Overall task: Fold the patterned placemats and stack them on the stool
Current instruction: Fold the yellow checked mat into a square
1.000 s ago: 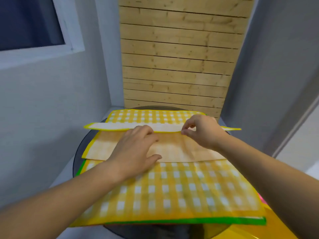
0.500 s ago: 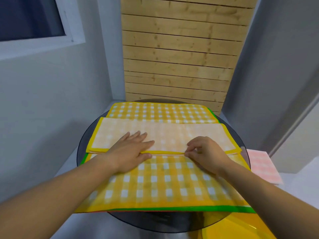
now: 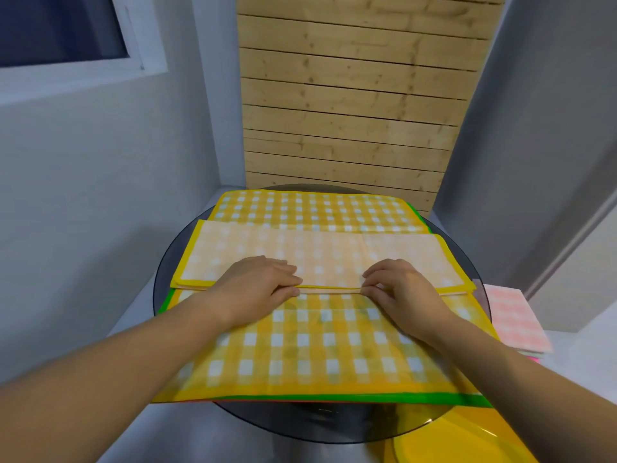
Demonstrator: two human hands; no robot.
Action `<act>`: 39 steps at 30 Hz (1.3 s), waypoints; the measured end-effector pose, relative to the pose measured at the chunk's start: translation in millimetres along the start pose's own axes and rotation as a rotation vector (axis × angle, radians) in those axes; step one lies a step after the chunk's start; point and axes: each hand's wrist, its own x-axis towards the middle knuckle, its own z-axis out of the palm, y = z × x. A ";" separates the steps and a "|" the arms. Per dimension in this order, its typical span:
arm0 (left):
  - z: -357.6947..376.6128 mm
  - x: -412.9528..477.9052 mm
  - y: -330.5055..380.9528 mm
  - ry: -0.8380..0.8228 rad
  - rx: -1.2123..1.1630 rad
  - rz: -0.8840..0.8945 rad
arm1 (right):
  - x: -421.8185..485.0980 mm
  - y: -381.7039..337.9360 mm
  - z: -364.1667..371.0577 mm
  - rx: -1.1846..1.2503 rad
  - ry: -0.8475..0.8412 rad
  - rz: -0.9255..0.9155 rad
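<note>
Nearest, low on the right, a yellow moulded seat point(image 3: 460, 436) pokes out from under the round glass desk point(image 3: 180, 242); I take it for the stool, and nothing lies on the part that shows. The lower mat point(image 3: 317, 355) spreads flat, its green near edge overhanging the desk rim.

At mid-desk both hands meet the near edge of the folded mat point(image 3: 320, 259). The left hand point(image 3: 257, 285) and right hand point(image 3: 404, 292) each pinch that edge with curled fingers, close together. A second ago the flap was in the air, coming toward the person; half a second ago it had landed, with the left palm flat on it. Now the left hand has curled onto the edge too — so one fold looks finished and the next fold or a lift seems to be starting.

The folded mat lies as a pale band across the desk, its right end overhanging the rim. Room is tight: walls close on the left, a plank wall point(image 3: 350, 111) behind. To the right, beside the desk, sits a pink stack point(image 3: 514, 319) — that side looks like the open way out.
</note>
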 end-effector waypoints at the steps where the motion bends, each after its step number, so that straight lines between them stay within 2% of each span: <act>1: -0.7 -0.9 1.2 0.007 0.014 0.003 | -1.0 -0.3 -1.0 0.013 0.000 0.004; 13: -6.7 -15.0 16.6 0.018 0.106 0.062 | -16.8 -4.0 -13.9 0.044 0.001 -0.017; 16: -10.3 -18.8 24.1 0.025 0.213 0.117 | -19.2 -2.9 -20.3 0.018 -0.016 -0.034; 19: -13.1 -22.4 42.7 0.022 0.346 0.153 | -19.6 -1.3 -28.0 -0.127 0.001 -0.081; 22: -12.8 -24.4 67.2 0.010 0.395 0.144 | -18.4 -2.0 -31.5 -0.146 0.016 -0.015; 26: -3.9 -21.4 89.3 0.003 0.353 0.076 | -13.3 1.1 -26.9 -0.039 -0.001 0.112; 28: 0.0 -17.2 88.0 0.035 0.340 0.106 | -12.3 4.1 -26.9 -0.023 -0.008 0.143; 30: 2.9 -14.0 77.6 0.028 0.286 0.131 | -14.0 6.1 -29.4 -0.058 -0.038 0.135; 34: 9.9 -14.3 57.6 -0.141 -0.026 0.051 | -19.1 2.0 -33.7 -0.173 -0.126 0.103; 37: 18.5 -18.5 53.8 -0.232 -0.023 0.073 | -22.2 -15.6 -30.0 -0.286 -0.044 0.048; 39: 23.8 -20.8 53.8 -0.264 0.017 0.083 | -26.3 -36.5 -19.6 -0.215 -0.103 -0.029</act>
